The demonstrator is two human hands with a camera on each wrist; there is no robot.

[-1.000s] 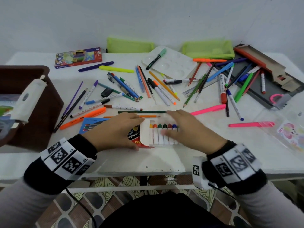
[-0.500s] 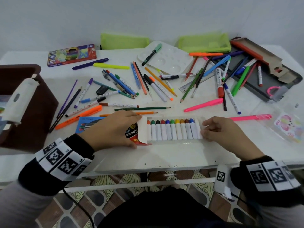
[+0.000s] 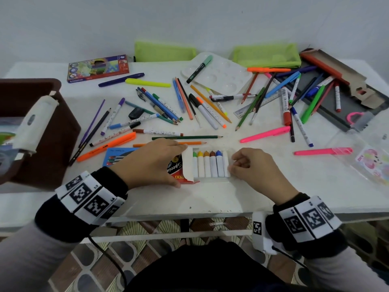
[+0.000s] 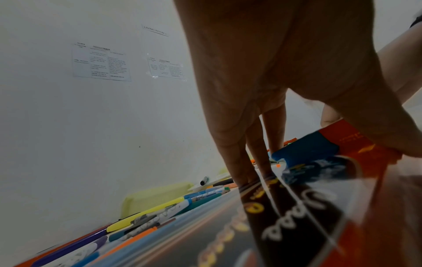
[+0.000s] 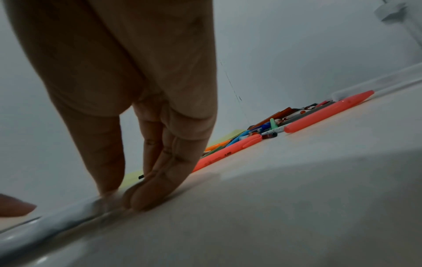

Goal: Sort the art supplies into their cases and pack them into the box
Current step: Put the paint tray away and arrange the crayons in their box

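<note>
A red crayon box (image 3: 178, 176) lies near the table's front edge, white flap open to the right. My left hand (image 3: 168, 159) grips it, fingers over the far side and thumb on the near side; its printed lid (image 4: 297, 216) fills the left wrist view. A clear crayon tray (image 3: 210, 165) with several white-wrapped crayons sticks partly out of the box. My right hand (image 3: 232, 165) pinches the tray's right end, and its fingertips (image 5: 155, 189) press the tray rim (image 5: 57, 222). The rest of the tray is hidden inside the box.
A brown box (image 3: 29, 83) stands at the left edge. Loose pens, pencils and markers cover the middle and back. Two green pouches (image 3: 164, 51) (image 3: 267, 54), a white palette (image 3: 219, 76), a pencil box (image 3: 97, 67) and a grey tray (image 3: 336, 114) lie beyond; pink highlighters (image 3: 265, 134) lie right.
My right hand had drawn the tray far out to the right, then pushed it back left into the box; fewer crayons show now. My left hand kept hold of the box.
</note>
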